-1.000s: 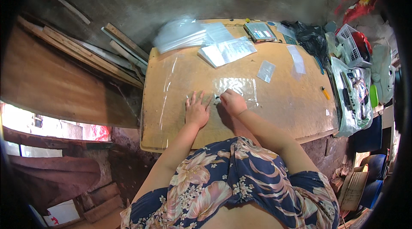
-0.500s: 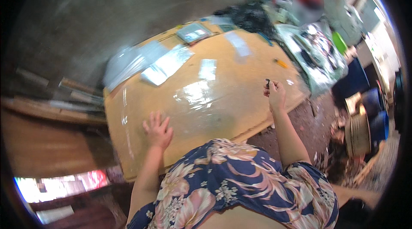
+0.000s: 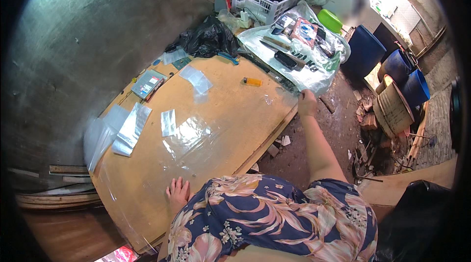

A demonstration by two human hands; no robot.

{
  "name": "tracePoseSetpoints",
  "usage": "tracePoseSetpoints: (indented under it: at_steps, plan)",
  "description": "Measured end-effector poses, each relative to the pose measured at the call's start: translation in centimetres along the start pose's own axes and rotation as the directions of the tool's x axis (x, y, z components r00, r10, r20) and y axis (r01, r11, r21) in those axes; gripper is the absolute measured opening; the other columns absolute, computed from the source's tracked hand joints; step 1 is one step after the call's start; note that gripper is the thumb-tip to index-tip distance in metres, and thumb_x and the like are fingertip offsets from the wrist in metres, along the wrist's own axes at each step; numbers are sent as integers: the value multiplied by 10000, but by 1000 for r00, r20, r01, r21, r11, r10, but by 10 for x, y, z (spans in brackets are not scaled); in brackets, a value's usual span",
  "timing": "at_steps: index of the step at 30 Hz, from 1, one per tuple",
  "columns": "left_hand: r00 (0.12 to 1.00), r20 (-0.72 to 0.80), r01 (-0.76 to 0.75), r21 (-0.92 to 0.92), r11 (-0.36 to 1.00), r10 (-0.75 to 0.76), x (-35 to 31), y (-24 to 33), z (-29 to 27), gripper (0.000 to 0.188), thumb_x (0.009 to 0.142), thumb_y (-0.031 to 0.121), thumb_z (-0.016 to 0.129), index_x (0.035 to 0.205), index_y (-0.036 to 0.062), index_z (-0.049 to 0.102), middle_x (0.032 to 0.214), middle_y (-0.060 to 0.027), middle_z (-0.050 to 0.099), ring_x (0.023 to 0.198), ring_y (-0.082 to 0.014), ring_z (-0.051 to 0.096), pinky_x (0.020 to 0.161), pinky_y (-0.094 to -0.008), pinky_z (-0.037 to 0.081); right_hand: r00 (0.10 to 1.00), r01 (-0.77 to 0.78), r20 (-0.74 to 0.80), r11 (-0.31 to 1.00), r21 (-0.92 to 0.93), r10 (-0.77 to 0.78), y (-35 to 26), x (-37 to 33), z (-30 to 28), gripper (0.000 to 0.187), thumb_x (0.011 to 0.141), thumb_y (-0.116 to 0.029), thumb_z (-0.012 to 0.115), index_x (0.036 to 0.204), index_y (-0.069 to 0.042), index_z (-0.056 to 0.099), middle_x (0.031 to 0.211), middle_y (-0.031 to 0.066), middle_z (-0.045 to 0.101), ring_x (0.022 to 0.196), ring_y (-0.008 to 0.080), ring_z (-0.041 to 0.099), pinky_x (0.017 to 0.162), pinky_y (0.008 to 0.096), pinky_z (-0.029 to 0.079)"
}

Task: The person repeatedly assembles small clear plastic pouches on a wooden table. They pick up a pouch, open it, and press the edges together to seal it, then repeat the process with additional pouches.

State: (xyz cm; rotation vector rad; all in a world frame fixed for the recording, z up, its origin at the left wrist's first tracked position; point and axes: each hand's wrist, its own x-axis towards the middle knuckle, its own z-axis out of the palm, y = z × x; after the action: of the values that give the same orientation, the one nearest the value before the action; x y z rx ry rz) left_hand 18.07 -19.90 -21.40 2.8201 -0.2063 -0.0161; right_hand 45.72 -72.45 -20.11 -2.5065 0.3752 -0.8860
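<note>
One wooden table [image 3: 248,110] bears the left hand [image 3: 177,192], fingers slightly parted. At the hand's two o'clock, the curled right hand [image 3: 307,103], its grip impossible to tell, meets the six-o'clock edge of a white plastic sack [image 3: 320,83].

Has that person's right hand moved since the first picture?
Yes. Judged against the table, the right hand has moved rightward, from near the middle to the right edge, by the white bag.

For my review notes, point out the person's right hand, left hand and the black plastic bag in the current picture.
Right hand [image 3: 308,104]: head view, back of the hand.
Left hand [image 3: 178,195]: head view, back near the knuckles.
Black plastic bag [image 3: 212,37]: head view, middle of its crumpled side.
</note>
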Motion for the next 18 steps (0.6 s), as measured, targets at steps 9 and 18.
tracePoseSetpoints:
  at_steps: [9, 18]
  plan:
    - [954, -280, 65, -170, 983, -111, 13, 10, 6, 185, 730, 178, 689, 908, 133, 674, 1170, -94, 581, 1158, -341, 479, 952, -486, 351, 954, 286, 137, 947, -149, -267, 28, -13, 49, 51, 735, -85, 582, 779, -85, 608, 869, 74, 599, 856, 293, 575, 726, 393, 491]
    - [906, -382, 173, -54, 983, -180, 35, 24, 1, 94, 791, 102, 601, 873, 82, 560, 879, -108, 583, 786, -323, 565, 680, -425, 458, 903, 386, 103, 895, 225, -416, -75, -41, 26, 224, 735, -100, 668, 951, -55, 629, 976, 147, 602, 929, 333, 561, 806, 417, 457]
